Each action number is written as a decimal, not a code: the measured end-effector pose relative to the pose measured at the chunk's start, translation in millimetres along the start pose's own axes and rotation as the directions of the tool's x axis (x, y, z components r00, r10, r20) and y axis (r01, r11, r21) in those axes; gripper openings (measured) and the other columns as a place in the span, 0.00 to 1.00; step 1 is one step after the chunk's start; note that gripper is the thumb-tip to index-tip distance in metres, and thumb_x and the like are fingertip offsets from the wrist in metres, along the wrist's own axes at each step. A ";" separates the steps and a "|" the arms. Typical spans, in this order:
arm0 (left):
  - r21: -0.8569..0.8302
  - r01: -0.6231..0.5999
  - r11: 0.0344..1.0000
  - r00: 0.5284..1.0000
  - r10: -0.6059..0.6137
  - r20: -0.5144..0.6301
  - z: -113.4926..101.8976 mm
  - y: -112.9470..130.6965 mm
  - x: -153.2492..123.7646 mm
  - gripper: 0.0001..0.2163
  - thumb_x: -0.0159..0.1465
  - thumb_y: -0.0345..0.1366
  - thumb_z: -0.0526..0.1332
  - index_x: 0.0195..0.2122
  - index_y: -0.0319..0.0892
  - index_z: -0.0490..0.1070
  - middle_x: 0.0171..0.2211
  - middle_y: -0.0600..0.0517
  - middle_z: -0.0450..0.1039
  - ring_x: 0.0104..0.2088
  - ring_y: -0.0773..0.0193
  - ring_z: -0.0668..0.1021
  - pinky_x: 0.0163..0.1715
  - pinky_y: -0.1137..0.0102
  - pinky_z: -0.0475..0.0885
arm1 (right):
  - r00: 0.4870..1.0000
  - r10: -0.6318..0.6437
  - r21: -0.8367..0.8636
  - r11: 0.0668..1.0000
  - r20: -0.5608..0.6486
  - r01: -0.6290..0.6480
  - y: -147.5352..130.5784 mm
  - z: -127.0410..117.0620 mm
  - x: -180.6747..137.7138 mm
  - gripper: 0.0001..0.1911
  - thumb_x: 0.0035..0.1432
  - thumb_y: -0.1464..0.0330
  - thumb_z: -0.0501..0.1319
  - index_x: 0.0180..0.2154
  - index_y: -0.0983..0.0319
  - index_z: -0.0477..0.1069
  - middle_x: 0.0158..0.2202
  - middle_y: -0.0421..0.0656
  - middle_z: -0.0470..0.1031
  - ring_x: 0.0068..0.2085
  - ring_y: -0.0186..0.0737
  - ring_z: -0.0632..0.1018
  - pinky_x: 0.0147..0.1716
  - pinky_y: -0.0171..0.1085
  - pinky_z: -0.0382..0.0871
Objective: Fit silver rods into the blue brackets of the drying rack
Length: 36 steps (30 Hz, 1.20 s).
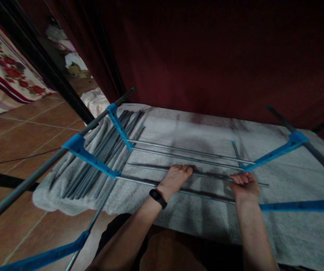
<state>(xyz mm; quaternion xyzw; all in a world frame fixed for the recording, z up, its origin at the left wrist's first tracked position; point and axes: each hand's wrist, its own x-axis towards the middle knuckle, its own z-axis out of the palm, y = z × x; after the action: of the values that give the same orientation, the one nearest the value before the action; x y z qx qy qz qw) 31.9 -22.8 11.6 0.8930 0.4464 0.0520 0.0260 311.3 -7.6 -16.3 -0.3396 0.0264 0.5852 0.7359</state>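
Note:
A thin grey metal rod (pixel 147 166) lies crosswise in front of me, both its ends free of the blue brackets. Around its middle is my left hand (pixel 180 174), closed, with a black band on the wrist. My right hand (pixel 245 184) is wrapped round the same rod near its right end. Just nearer to me, another crossbar (pixel 135 181) joins a left blue bracket (pixel 94 162) and runs beneath my left wrist. Two more crossbars (pixel 175 155) span the frame farther back, reaching the right blue bracket (pixel 274 156). Thick grey side tubes (pixel 40 178) carry the brackets.
Several loose grey rods (pixel 99 158) lie bundled on the grey blanket (pixel 207 128) at left. A dark red curtain (pixel 207 56) hangs behind. Tiled floor (pixel 20 135), a dark slanted post (pixel 46 64) and flowered cloth (pixel 9 67) are at left. A lower blue bracket (pixel 54 250) sits near me.

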 end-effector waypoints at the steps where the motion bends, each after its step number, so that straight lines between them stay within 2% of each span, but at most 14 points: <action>1: 0.000 0.001 1.000 1.000 -0.001 0.001 0.7 -0.4 0.0 0.11 0.67 0.24 0.51 0.46 0.41 0.68 0.42 0.47 0.75 0.41 0.60 0.77 0.42 0.65 0.68 | 1.000 0.006 0.002 1.000 0.005 -0.006 -0.8 -1.2 0.9 0.11 0.55 0.75 0.47 0.22 0.59 0.53 0.13 0.30 0.48 0.14 0.26 0.53 0.14 0.28 0.52; 8: -0.009 0.111 0.994 0.994 -0.111 0.007 2.7 -13.0 -1.4 0.10 0.66 0.25 0.54 0.45 0.43 0.69 0.40 0.48 0.76 0.41 0.60 0.78 0.41 0.66 0.68 | 1.000 0.020 0.046 0.999 -0.015 -0.019 -6.4 -2.8 3.3 0.10 0.56 0.75 0.46 0.23 0.59 0.54 0.14 0.30 0.50 0.14 0.26 0.56 0.15 0.28 0.55; 12: -0.091 0.137 0.986 0.990 -0.140 -0.028 -0.5 -21.5 -2.2 0.06 0.67 0.34 0.57 0.45 0.44 0.69 0.39 0.50 0.76 0.40 0.59 0.78 0.40 0.67 0.68 | 0.998 -0.009 0.062 0.998 -0.068 0.013 -4.2 2.2 2.1 0.11 0.58 0.75 0.46 0.24 0.60 0.55 0.15 0.30 0.51 0.14 0.26 0.57 0.16 0.27 0.56; 16: -0.183 0.104 0.978 0.992 -0.114 -0.050 -2.9 -28.1 -2.3 0.09 0.68 0.40 0.57 0.47 0.45 0.67 0.39 0.51 0.77 0.39 0.60 0.79 0.37 0.69 0.67 | 0.991 -0.062 0.089 0.993 -0.121 0.073 -1.2 4.9 0.8 0.14 0.63 0.67 0.44 0.24 0.60 0.57 0.16 0.32 0.56 0.15 0.27 0.60 0.16 0.29 0.57; 20: -0.183 0.110 0.977 0.992 -0.120 -0.044 -5.1 -37.4 -3.4 0.11 0.68 0.46 0.55 0.45 0.45 0.67 0.36 0.52 0.77 0.36 0.60 0.79 0.33 0.69 0.65 | 0.975 -0.128 0.129 0.980 -0.184 0.153 -3.1 6.1 -1.8 0.23 0.64 0.57 0.36 0.25 0.60 0.60 0.18 0.36 0.60 0.18 0.31 0.65 0.18 0.33 0.62; 24: -0.116 0.136 0.984 0.989 -0.142 -0.044 -8.4 -48.5 -6.1 0.15 0.69 0.50 0.51 0.42 0.45 0.69 0.33 0.51 0.77 0.34 0.58 0.79 0.32 0.69 0.64 | 0.961 -0.127 0.139 0.976 -0.246 0.165 -7.2 8.5 -3.3 0.26 0.63 0.57 0.32 0.25 0.60 0.61 0.19 0.37 0.62 0.19 0.32 0.66 0.18 0.34 0.62; 30: -0.070 0.147 0.987 0.987 -0.151 -0.047 -10.1 -51.7 -8.2 0.17 0.69 0.50 0.50 0.44 0.45 0.70 0.34 0.51 0.78 0.35 0.57 0.80 0.31 0.68 0.63 | 0.973 -0.114 0.148 0.978 -0.200 0.145 -6.6 8.4 -1.3 0.24 0.64 0.59 0.35 0.24 0.60 0.59 0.18 0.36 0.60 0.18 0.30 0.64 0.18 0.32 0.60; 36: -0.051 0.145 0.988 0.989 -0.146 -0.024 -14.9 -45.7 -7.6 0.20 0.70 0.52 0.46 0.40 0.46 0.72 0.35 0.50 0.78 0.35 0.58 0.79 0.31 0.67 0.63 | 0.978 -0.142 0.162 0.973 -0.153 0.166 -4.7 4.6 2.0 0.23 0.64 0.60 0.35 0.23 0.60 0.58 0.18 0.36 0.57 0.18 0.30 0.62 0.18 0.32 0.58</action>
<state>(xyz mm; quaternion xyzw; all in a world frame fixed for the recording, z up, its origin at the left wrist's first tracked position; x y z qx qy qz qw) -10.7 -1.5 21.6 0.8563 0.5093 0.0733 0.0454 314.4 -3.9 -11.4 -0.3153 0.1028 0.4963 0.8023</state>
